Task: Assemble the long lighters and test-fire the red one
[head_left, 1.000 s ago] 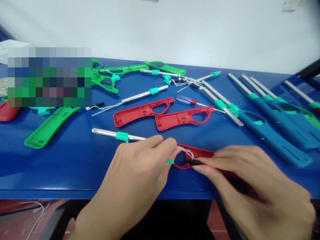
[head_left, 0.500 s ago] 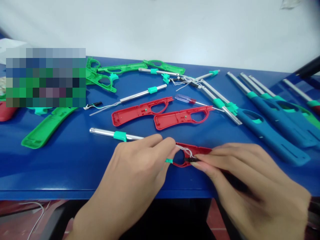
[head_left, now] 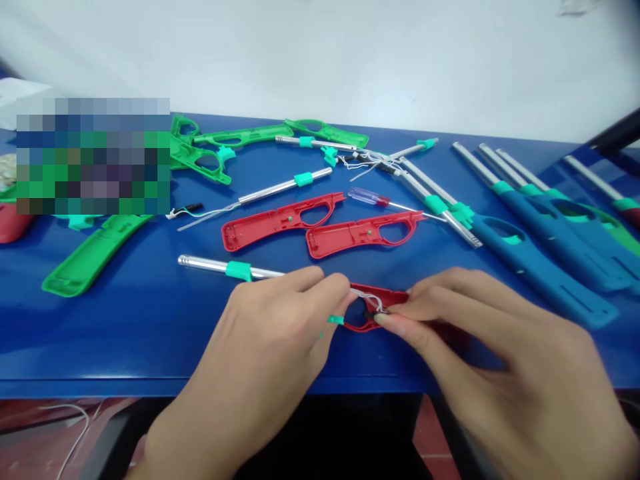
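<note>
Two hands work a red shell [head_left: 395, 297] at the counter's [head_left: 150, 333] near edge.
Left hand [head_left: 265, 347] pinches its front end; right hand [head_left: 500, 353] pinches thin wires [head_left: 374, 301] inside. Shell looks light and stiff; wires seem fragile, so hold the rim.

Blue table [head_left: 125, 340], front edge near. Centre: two red shell halves [head_left: 283, 220] side by side, small screwdriver [head_left: 370, 197] just behind. Front: third red shell [head_left: 387, 295], metal tube with teal collar [head_left: 220, 267] left of it. Far left: green shells [head_left: 90, 257]. Far middle: loose tubes [head_left: 280, 189], wire tangle [head_left: 370, 160]. Right: row of blue lighters [head_left: 525, 243]
</note>
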Demonstrator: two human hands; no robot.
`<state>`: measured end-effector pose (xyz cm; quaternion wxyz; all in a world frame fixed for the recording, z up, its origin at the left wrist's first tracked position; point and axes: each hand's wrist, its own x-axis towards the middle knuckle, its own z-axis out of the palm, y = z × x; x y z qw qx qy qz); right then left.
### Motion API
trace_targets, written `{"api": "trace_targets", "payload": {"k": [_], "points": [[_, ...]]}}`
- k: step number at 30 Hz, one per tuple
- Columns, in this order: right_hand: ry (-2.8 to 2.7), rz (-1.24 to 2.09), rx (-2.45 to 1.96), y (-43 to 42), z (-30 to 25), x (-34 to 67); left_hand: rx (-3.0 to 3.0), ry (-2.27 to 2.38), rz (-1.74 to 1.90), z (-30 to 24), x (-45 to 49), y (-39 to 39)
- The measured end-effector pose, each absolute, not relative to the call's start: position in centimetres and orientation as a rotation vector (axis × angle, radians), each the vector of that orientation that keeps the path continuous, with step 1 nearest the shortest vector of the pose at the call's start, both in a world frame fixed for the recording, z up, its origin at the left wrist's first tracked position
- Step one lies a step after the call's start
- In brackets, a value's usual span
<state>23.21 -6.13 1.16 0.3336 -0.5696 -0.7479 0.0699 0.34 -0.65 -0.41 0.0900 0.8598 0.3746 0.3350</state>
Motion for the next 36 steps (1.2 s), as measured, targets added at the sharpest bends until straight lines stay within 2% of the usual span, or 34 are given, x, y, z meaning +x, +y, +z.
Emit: {"api": "trace_targets", "payload": {"k": [7, 15, 21, 26, 36], "points": [[-1.971, 0.343, -1.467, -5.1, 1.4, 23.7, 2.563, 1.125, 0.983, -0.2, 0.5, -0.5], [-2.081, 0.372, -1.483, -4.7, 2.2, 23.9, 2.536, 1.119, 0.988, -0.4, 0.3, -0.8], [-2.092, 0.441, -1.505, -4.5, 2.6, 24.2, 2.468, 0.93, 0.995, -0.6, -0.1, -1.7], [-2.042, 0.45, -1.488, -4.5, 2.4, 24.4, 2.462, 0.898, 0.908, -0.5, -0.1, -1.6], [-1.869, 0.35, -1.536, -7.3, 0.5, 26.1, 2.819, 0.844, 0.775, 1.7, 0.8, -1.2]]}}
